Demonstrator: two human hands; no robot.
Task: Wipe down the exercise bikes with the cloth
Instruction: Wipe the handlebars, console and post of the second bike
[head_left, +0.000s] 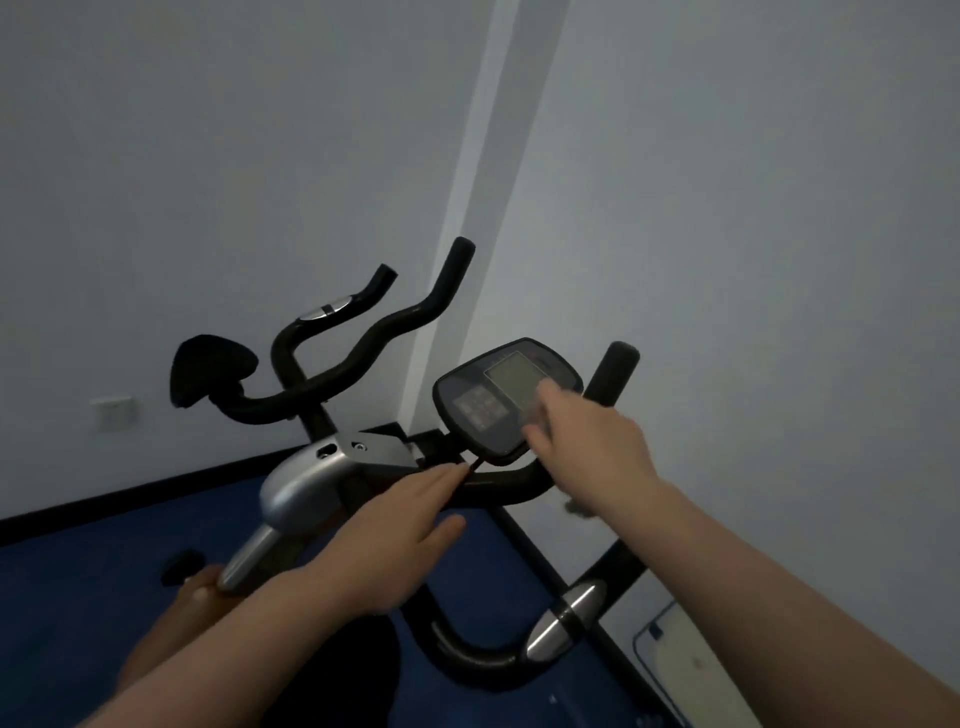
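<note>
- Two exercise bikes stood on the dark blue floor (93, 587), close to the corner of two pale grey walls (208, 156).
- The nearer black exercise bike (498, 660) carried one dark oval console with a grey screen (498, 400) and looping black handlebars with one silver grip plate in view.
- The farther black and silver exercise bike (306, 483) showed one black saddle (208, 374), curved black handlebars and one silver grip plate of its own.
- Two bare hands reached forward.
- The left hand (400, 535) lay flat with straight fingers held together, its fingertips at the nearer bike's bar just under the console; it gripped nothing.
- The right hand (587, 447) was at the console's lower right edge, blurred, its fingers bent against the face; whether it held anything there I could not tell.
- A small greyish scrap (576, 506), possibly the cloth, showed below the right wrist, too blurred to be sure.
- One white wall socket (114, 413) sat low on the left wall.
</note>
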